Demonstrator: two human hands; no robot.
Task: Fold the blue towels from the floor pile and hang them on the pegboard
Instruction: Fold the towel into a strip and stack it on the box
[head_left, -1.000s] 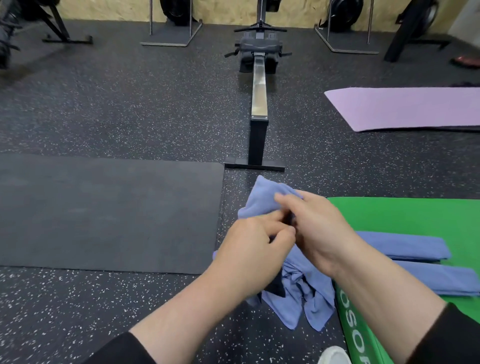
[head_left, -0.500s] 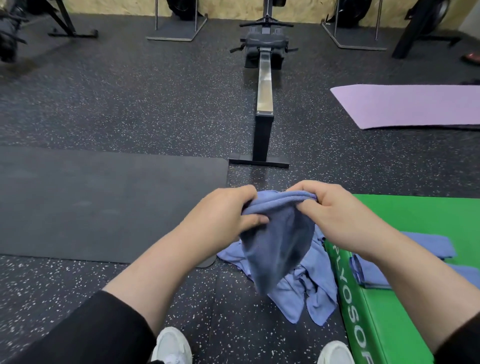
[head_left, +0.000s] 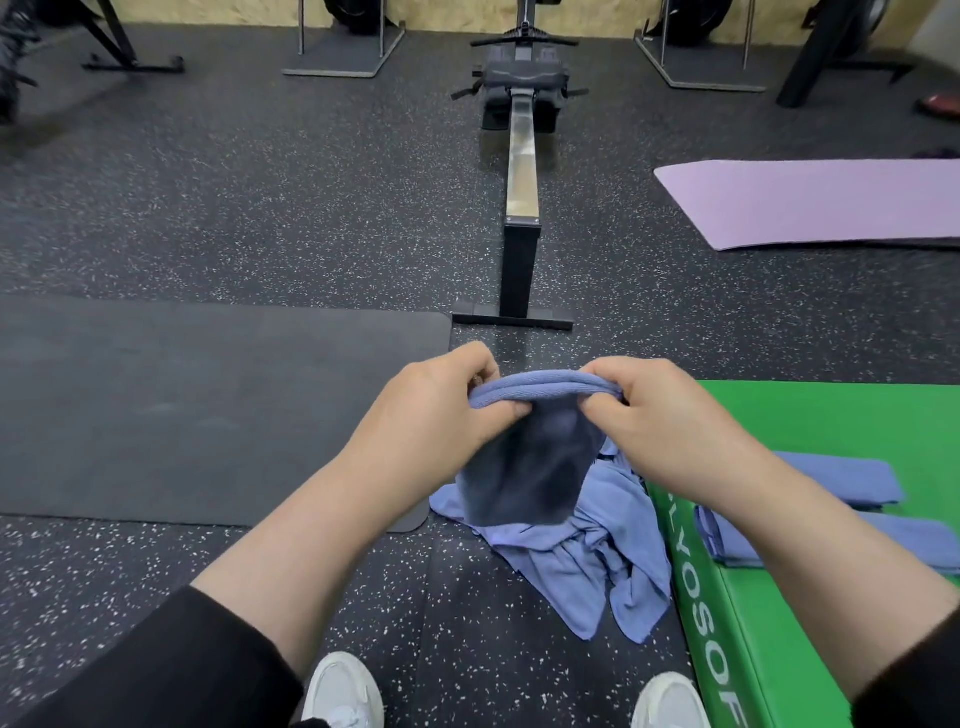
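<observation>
Speckled black rubber floor (head_left: 260, 208). Rowing machine (head_left: 522, 171) straight ahead, rail running away from camera. Dark grey mat (head_left: 182, 415) flat at left; lilac mat (head_left: 821, 202) at right, farther off. Green padded block (head_left: 831, 597) at lower right, white lettering on its side. White shoes (head_left: 343, 691) at bottom edge

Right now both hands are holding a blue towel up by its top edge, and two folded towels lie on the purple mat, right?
Not quite. In the head view the two folded towels lie on the green mat, not the purple mat. The rest holds: the left hand and right hand grip the blue towel by its top edge.
</observation>
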